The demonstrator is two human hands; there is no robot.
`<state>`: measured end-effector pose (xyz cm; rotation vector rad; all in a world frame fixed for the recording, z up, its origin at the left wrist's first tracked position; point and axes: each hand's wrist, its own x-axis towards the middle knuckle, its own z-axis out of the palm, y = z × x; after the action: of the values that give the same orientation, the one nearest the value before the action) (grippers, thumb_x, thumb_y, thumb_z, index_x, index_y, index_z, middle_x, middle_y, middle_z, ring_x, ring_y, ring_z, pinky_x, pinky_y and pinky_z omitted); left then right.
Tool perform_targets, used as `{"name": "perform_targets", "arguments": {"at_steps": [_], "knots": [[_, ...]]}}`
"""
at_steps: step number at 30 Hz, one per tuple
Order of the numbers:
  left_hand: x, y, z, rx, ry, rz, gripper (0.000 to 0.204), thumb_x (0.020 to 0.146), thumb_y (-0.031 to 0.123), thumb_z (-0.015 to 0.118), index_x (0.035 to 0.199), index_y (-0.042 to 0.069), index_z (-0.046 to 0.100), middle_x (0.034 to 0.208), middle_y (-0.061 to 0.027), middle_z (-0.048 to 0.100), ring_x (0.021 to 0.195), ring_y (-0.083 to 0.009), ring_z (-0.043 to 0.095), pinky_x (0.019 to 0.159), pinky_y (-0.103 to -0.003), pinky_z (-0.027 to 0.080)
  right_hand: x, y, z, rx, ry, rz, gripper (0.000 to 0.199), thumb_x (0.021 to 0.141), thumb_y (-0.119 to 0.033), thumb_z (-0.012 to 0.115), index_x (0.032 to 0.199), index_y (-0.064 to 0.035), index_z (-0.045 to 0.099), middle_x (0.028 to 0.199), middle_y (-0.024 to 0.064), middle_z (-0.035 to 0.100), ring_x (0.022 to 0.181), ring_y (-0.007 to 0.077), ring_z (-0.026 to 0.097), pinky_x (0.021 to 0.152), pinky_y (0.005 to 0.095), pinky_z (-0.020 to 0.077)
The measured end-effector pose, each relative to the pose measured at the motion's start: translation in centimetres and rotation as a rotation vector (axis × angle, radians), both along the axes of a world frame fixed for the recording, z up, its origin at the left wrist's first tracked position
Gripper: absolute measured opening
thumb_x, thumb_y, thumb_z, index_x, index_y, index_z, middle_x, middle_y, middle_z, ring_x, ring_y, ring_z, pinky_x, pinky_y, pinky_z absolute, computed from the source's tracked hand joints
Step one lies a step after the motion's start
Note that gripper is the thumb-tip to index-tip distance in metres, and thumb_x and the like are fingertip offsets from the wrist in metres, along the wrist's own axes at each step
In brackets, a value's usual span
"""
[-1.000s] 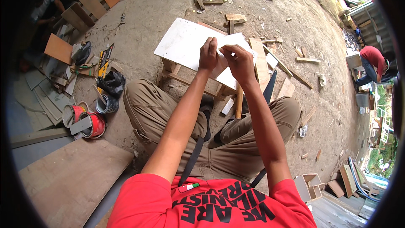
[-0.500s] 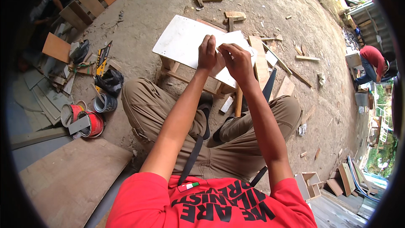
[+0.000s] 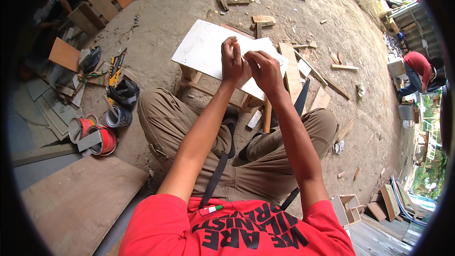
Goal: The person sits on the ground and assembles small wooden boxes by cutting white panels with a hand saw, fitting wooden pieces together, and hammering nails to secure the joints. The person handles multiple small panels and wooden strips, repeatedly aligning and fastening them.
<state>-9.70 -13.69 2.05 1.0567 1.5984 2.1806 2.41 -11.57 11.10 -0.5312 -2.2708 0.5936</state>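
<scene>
**Hands together over white board on low worktop**

A white board (image 3: 204,50) lies flat on a small wooden worktop (image 3: 208,90) directly ahead of the seated person's knees. Both hands meet above its near right edge. The left hand (image 3: 233,61) is curled, fingers bent inward; the right hand (image 3: 265,68) is likewise curled, fingertips pinched toward the left — whatever sits between them is too small to identify, so the grip itself cannot be confirmed.

A pale wooden plank (image 3: 290,68) lies just right of the board, partly under it. Offcuts litter the dirt floor (image 3: 170,9) beyond. To the person's left: red tins (image 3: 102,137), a black bag (image 3: 124,92), a yellow-and-black tool (image 3: 115,66) — all well apart from the hands. A large plywood sheet (image 3: 80,199) lies at lower left. Another person in red (image 3: 419,66) bends over at far right.
</scene>
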Motion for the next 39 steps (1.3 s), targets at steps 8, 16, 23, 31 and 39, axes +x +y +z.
{"name": "perform_targets", "arguments": {"at_steps": [8, 16, 23, 31, 39], "knots": [[0.0, -5.2, 2.3, 0.003, 0.352, -0.103, 0.036, 0.094, 0.019, 0.050, 0.125, 0.001, 0.053, 0.136, -0.0216, 0.052, 0.130, -0.0365, 0.048, 0.110, -0.044, 0.038, 0.6, 0.5, -0.1, -0.053, 0.015, -0.026, 0.021, 0.083, -0.002, 0.064, 0.103, -0.0005, 0.071, 0.094, 0.0183, 0.069, 0.086, 0.0367, 0.068, 0.077, 0.0411, 0.0553], [0.9, -5.6, 3.6, -0.017, 0.513, -0.083, 0.036, 0.085, 0.012, 0.068, 0.118, 0.002, 0.057, 0.133, -0.0212, 0.055, 0.135, -0.0413, 0.046, 0.108, -0.048, 0.042, 0.4, 0.1, 0.2, -0.017, 0.030, -0.008, 0.014, 0.090, -0.002, 0.065, 0.101, 0.0028, 0.071, 0.092, 0.0184, 0.071, 0.082, 0.0313, 0.071, 0.072, 0.0357, 0.0555], [0.9, -4.7, 2.8, -0.073, 0.289, -0.037, 0.017, 0.085, 0.011, 0.070, 0.099, 0.002, 0.066, 0.120, -0.0185, 0.067, 0.129, -0.0375, 0.054, 0.104, -0.045, 0.046, 0.4, 0.2, 0.3, -0.078, 0.015, 0.016, 0.019, 0.084, -0.006, 0.066, 0.101, -0.0016, 0.072, 0.088, 0.0190, 0.068, 0.078, 0.0369, 0.068, 0.069, 0.0413, 0.0538], [0.8, -5.1, 3.1, -0.140, 0.233, -0.086, 0.014, 0.087, 0.005, 0.070, 0.100, 0.001, 0.067, 0.126, -0.0165, 0.065, 0.135, -0.0323, 0.049, 0.105, -0.042, 0.049, 0.4, 0.2, -0.4, -0.078, 0.058, -0.012, 0.021, 0.084, -0.005, 0.067, 0.103, -0.0020, 0.072, 0.093, 0.0180, 0.069, 0.081, 0.0356, 0.069, 0.070, 0.0405, 0.0545], [1.1, -4.7, 3.3, -0.126, 0.164, -0.083, 0.011, 0.086, 0.003, 0.070, 0.097, 0.001, 0.069, 0.121, -0.0178, 0.068, 0.129, -0.0346, 0.055, 0.102, -0.041, 0.048, 0.5, 0.1, -1.1, -0.115, 0.107, -0.052, 0.019, 0.084, -0.007, 0.068, 0.102, -0.0037, 0.073, 0.095, 0.0158, 0.069, 0.083, 0.0335, 0.070, 0.072, 0.0391, 0.0554]]}}
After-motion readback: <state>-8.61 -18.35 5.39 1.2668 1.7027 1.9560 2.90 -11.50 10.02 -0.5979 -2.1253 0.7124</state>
